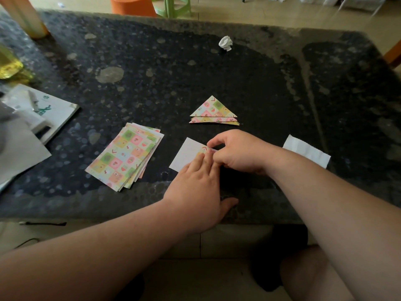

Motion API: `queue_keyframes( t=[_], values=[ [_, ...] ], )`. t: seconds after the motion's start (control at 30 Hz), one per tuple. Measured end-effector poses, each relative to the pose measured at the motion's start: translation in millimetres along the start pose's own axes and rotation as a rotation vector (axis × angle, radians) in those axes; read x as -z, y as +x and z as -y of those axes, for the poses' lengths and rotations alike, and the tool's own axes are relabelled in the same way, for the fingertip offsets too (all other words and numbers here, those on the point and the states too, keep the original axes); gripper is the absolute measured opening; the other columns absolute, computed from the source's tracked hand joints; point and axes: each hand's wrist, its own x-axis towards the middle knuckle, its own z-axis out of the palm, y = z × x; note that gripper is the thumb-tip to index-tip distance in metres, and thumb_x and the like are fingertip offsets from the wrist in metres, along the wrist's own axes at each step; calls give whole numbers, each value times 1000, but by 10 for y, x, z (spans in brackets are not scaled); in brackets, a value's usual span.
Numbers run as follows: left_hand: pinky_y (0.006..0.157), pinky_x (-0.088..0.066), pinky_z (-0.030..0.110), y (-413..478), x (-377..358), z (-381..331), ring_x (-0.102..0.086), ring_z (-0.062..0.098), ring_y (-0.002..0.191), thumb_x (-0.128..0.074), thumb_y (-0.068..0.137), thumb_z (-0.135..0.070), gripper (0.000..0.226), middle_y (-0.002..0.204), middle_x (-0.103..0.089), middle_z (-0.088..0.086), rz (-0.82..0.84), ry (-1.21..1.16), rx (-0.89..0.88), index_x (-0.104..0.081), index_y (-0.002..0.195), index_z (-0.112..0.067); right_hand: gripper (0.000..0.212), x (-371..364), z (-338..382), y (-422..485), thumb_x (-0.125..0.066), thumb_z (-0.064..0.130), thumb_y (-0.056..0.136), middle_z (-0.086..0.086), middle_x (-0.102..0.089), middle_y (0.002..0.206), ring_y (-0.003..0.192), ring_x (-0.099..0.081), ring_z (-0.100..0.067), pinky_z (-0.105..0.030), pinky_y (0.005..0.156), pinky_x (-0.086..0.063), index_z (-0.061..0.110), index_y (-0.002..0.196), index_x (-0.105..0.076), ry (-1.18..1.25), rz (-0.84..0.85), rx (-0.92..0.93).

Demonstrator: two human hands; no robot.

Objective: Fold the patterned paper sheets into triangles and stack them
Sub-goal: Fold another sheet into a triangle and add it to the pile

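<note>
- We see one sheet [187, 153] lying white side up on the dark speckled table [152, 72], near the front edge and between the two hands.
- One corner of it is turned over so that a small patch of the pattern shows. That corner sits right where the two hands meet.
- The left hand [195, 192] lies flat on the near part of the sheet. Its fingers [200, 159] are straight and press the paper down, and its thumb rests on the table toward the front edge.
- The right hand [238, 151] comes in from the right with its fingers [217, 137] curled. The forefinger and thumb seem to pinch the turned corner, though the hand itself hides part of the contact.
- To the left of the sheet, and apart from it, lies a stack of flat sheets [125, 155], pattern side up and slightly fanned.
- Beyond the hands, toward the middle of the table, the folded triangles [213, 111] lie one on another with their points away from us. We can make out at least three layers along the staggered long edges.
- A white slip of paper [307, 152] lies to the right, partly behind the right forearm.
- A crumpled ball of paper [225, 43] sits toward the far edge of the table.
- At the left edge lie some white papers [54, 111], one of them with green print.
- Past the table, an orange stool [132, 5] and a green stool [175, 5] stand on the floor.
</note>
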Motion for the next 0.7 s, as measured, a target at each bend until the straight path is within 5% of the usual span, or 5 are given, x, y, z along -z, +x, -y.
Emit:
queue_keyframes(
  t=[0.43, 0.57, 0.7],
  values=[
    [128, -9, 43, 25, -13, 20, 3, 25, 157, -30, 95, -76, 97, 171, 0, 9, -21, -14, 5, -3, 162, -12, 34, -8, 34, -6, -66, 19, 91, 10, -67, 97, 90, -62, -7, -25, 71, -46, 29, 124, -68, 8, -1, -21],
    [127, -9, 42, 28, 27, 24, 0, 25, 157, -31, 96, -75, 95, 171, -1, 8, -21, -12, 13, -3, 163, -13, 53, 110, 73, -68, -67, 25, 93, 7, -61, 137, 117, -59, -11, -26, 90, -44, 30, 144, -56, -159, -3, -11],
    [125, -12, 43, 32, 55, 52, -3, 24, 156, -29, 95, -75, 94, 171, -2, 6, -5, 19, 13, -4, 163, -14, 64, 282, 108, -215, -62, 16, 92, 7, -63, 130, 94, -56, -10, -20, 65, -40, 34, 152, -48, -340, 82, -89]
  ],
)
